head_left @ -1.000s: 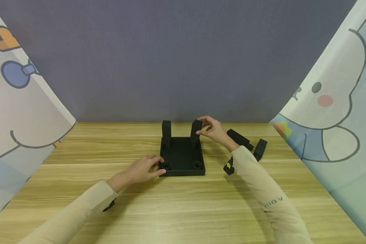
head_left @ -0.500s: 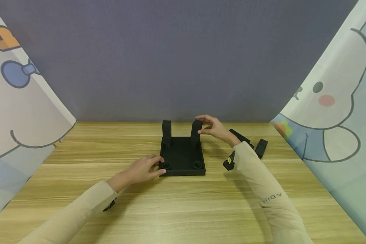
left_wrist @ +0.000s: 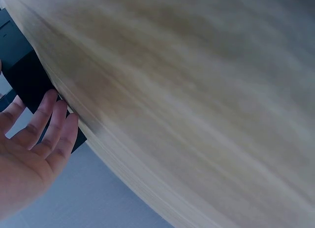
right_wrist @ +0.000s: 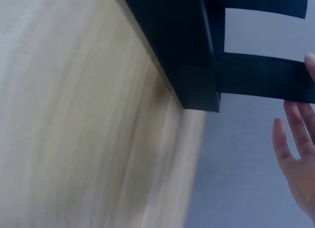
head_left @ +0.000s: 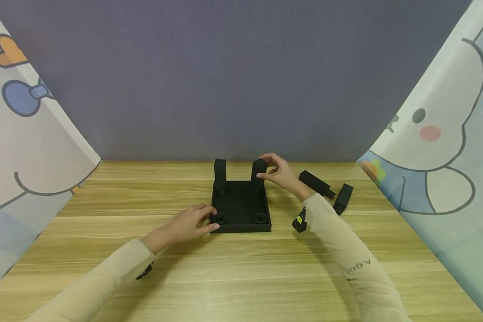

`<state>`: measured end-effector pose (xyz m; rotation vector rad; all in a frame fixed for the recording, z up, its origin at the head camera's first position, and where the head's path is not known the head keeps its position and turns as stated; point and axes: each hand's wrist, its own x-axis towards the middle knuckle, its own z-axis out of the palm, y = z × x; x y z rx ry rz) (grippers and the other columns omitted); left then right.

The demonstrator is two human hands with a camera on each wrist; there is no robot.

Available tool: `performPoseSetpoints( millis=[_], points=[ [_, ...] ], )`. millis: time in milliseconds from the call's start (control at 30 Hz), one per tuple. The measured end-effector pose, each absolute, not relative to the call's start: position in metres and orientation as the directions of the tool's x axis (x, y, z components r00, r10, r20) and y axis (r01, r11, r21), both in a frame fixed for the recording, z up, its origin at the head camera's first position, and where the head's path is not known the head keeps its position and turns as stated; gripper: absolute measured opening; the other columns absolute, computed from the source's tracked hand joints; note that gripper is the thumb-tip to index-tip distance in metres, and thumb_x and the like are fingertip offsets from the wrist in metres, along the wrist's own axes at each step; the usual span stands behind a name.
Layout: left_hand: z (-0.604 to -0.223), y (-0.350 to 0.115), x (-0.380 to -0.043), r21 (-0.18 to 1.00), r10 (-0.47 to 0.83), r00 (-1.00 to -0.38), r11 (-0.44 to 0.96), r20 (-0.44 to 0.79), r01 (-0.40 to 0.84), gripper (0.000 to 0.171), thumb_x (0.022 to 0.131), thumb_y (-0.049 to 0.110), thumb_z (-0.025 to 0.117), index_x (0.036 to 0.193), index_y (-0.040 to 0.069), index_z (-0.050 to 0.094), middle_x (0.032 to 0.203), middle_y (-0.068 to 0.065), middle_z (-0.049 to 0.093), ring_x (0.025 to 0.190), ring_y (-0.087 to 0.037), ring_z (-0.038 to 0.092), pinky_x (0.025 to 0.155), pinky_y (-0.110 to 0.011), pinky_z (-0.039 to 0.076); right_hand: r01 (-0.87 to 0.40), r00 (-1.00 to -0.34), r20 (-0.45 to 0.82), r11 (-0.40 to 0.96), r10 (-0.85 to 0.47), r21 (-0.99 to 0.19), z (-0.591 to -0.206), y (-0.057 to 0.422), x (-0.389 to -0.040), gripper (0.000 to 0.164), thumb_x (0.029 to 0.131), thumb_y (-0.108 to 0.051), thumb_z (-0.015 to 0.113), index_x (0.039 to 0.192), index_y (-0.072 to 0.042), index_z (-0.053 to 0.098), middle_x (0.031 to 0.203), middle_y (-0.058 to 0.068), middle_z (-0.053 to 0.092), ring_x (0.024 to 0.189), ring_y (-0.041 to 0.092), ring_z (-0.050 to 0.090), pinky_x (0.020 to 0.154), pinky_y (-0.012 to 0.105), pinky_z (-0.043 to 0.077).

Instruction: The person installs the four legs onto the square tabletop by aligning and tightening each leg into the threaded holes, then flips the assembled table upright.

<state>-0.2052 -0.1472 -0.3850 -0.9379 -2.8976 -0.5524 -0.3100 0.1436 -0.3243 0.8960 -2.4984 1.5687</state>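
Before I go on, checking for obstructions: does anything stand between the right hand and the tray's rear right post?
No, nothing visible does: the right hand holds the rear right post near its top. The two loose posts lie apart, farther right on the table.

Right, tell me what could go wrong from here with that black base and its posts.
The right hand pinches the rear right post near its top, so a sideways push might lever it crooked.

The left hand holds only the front left corner of the black base, so the base could pivot.

In the head view, two loose posts lie close to the right sleeve, which might knock them.
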Motion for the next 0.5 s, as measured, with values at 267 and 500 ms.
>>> performPoseSetpoints(
  millis=[267, 500],
  points=[
    [-0.3866, -0.1482, -0.2059, 0.312, 0.562, -0.813, 0.753, 0.154, 0.579, 0.038, 0.089, 0.044, 0.056, 0.113, 0.014, 0.058, 0.098, -0.002, 0.062, 0.084, -0.014, 0.06, 0.062, -0.024, 0.047, -0.49, -0.847, 0.338, 0.359, -0.41, -0.794, -0.325, 0.1417, -0.3076, 0.051, 0.079, -0.004, 0.07, 0.123, 0.006, 0.047, 0.117, 0.022, 0.053, 0.102, 0.035, 0.053, 0.082, 0.045, 0.048],
    [-0.3869, -0.1484, -0.2057, 0.324, 0.546, -0.825, 0.762, 0.145, 0.561, 0.038, 0.088, 0.045, 0.056, 0.113, 0.015, 0.058, 0.099, -0.001, 0.062, 0.085, -0.013, 0.059, 0.065, -0.027, 0.048, -0.536, -0.799, 0.334, 0.34, -0.5, -0.773, -0.3171, 0.1449, -0.3093, 0.054, 0.08, -0.001, 0.068, 0.128, 0.005, 0.043, 0.126, 0.025, 0.047, 0.109, 0.039, 0.048, 0.088, 0.057, 0.043]
  ],
)
